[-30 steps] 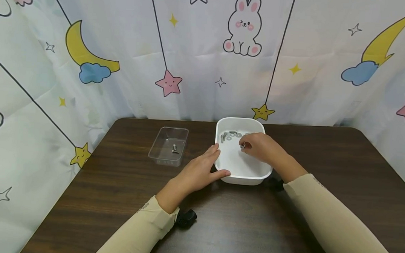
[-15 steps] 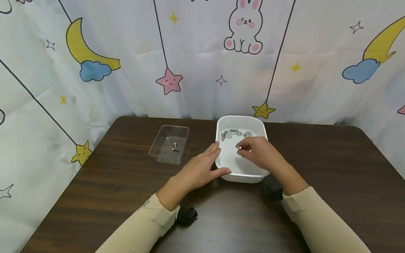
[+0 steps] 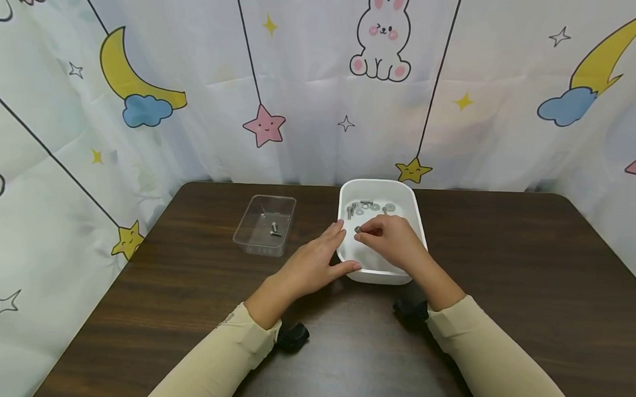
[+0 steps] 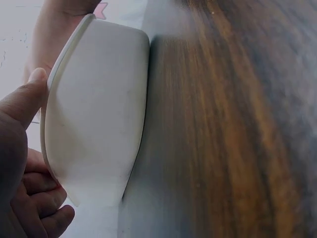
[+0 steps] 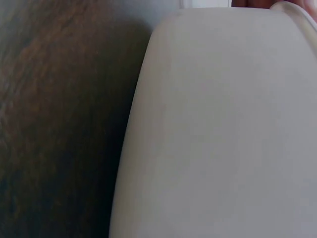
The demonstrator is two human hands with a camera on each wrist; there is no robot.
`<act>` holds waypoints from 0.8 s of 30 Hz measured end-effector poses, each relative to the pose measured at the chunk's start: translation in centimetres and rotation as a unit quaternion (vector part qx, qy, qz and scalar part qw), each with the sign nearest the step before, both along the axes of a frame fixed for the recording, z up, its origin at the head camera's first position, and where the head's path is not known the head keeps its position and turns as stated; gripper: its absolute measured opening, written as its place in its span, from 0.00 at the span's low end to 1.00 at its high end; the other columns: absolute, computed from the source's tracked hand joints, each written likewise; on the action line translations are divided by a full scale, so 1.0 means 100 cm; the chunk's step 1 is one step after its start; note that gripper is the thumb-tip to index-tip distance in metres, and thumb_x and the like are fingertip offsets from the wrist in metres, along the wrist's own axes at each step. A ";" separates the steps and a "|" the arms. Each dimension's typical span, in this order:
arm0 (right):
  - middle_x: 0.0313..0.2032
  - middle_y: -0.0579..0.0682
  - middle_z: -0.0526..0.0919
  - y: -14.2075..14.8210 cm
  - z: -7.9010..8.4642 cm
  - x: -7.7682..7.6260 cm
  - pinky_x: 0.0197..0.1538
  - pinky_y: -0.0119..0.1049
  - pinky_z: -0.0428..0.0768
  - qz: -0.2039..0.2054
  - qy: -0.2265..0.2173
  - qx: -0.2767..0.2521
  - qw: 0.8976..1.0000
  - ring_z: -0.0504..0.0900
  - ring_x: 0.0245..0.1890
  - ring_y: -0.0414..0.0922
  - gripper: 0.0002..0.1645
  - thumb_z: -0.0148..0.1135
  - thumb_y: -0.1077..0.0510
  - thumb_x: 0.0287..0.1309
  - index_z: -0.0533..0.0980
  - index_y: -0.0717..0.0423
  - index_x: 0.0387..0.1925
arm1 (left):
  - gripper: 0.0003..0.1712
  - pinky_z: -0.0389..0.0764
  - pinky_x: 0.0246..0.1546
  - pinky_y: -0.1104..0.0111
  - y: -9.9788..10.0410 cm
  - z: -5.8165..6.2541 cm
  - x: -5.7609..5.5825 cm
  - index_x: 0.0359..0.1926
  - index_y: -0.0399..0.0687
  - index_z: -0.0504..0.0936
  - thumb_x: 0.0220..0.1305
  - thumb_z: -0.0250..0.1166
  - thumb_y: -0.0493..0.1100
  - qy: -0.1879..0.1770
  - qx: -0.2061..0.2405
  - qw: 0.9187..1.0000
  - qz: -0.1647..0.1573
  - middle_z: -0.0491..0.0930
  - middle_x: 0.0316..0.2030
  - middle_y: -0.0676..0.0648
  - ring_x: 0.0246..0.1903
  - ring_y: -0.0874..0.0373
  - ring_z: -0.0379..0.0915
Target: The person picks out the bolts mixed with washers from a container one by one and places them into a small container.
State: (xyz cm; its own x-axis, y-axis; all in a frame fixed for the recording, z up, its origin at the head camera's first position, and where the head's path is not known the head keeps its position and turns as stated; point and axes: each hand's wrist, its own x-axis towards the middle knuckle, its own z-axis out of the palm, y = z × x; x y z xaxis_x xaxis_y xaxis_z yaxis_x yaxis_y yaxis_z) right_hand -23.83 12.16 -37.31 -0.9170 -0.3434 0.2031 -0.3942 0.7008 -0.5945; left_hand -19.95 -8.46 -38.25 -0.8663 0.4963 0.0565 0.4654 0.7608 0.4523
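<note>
My left hand (image 3: 312, 266) holds the near left corner of a white plastic tray (image 3: 381, 276). Its thumb (image 4: 30, 96) presses on the rim in the left wrist view, and other fingers (image 4: 47, 198) bend against the side. Over the inside of the tray, my right hand (image 3: 393, 240) pinches a small silver bolt (image 3: 357, 229) between thumb and fingertips; most of it is hidden. Towards the tray's far end lie several bolts (image 3: 350, 210) and flat washers (image 3: 390, 207). The right wrist view shows mainly the outer wall of the tray (image 5: 223, 119).
A clear plastic box (image 3: 247, 241) stands left of the tray, with a couple of bolts (image 3: 275, 229) in it. Both rest on a dark wooden table (image 3: 497, 248). Behind its far edge hangs a printed curtain (image 3: 313, 62).
My right hand has moved left and slightly towards me across the tray, carrying the bolt. My left hand has stayed at the tray's corner. The bolts in the clear box have not moved.
</note>
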 end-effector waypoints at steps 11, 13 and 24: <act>0.37 0.49 0.89 0.000 0.000 -0.001 0.43 0.42 0.82 -0.002 -0.006 -0.004 1.000 0.84 0.39 0.45 0.13 0.69 0.53 0.59 0.87 0.56 0.41 | 0.48 0.62 0.71 0.54 -0.033 0.003 -0.003 0.75 0.42 0.58 0.66 0.59 0.66 0.057 0.034 0.998 0.025 0.50 0.77 0.49 0.76 0.56 0.45; 0.37 0.48 0.89 0.000 0.000 -0.001 0.43 0.42 0.82 -0.001 -0.007 -0.006 1.000 0.84 0.38 0.44 0.12 0.70 0.53 0.58 0.87 0.56 0.41 | 0.47 0.61 0.71 0.53 -0.045 0.003 -0.003 0.75 0.41 0.59 0.66 0.59 0.66 0.075 0.033 0.996 0.032 0.51 0.77 0.48 0.76 0.55 0.45; 0.36 0.48 0.88 -0.001 0.001 0.001 0.43 0.41 0.82 0.004 -0.006 -0.014 1.000 0.84 0.38 0.44 0.11 0.69 0.54 0.58 0.87 0.56 0.40 | 0.49 0.56 0.71 0.46 -0.131 0.003 -0.005 0.76 0.39 0.53 0.68 0.56 0.66 0.075 -0.004 0.991 0.114 0.46 0.78 0.43 0.77 0.48 0.40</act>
State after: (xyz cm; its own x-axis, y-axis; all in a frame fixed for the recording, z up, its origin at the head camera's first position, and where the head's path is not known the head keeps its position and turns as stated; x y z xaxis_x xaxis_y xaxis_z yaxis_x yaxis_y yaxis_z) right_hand -23.76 12.08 -37.16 -0.9168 -0.3447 0.2017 -0.3921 0.6809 -0.6185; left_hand -20.43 -21.58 -37.90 -0.9379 0.2903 0.1901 0.3432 0.8572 0.3841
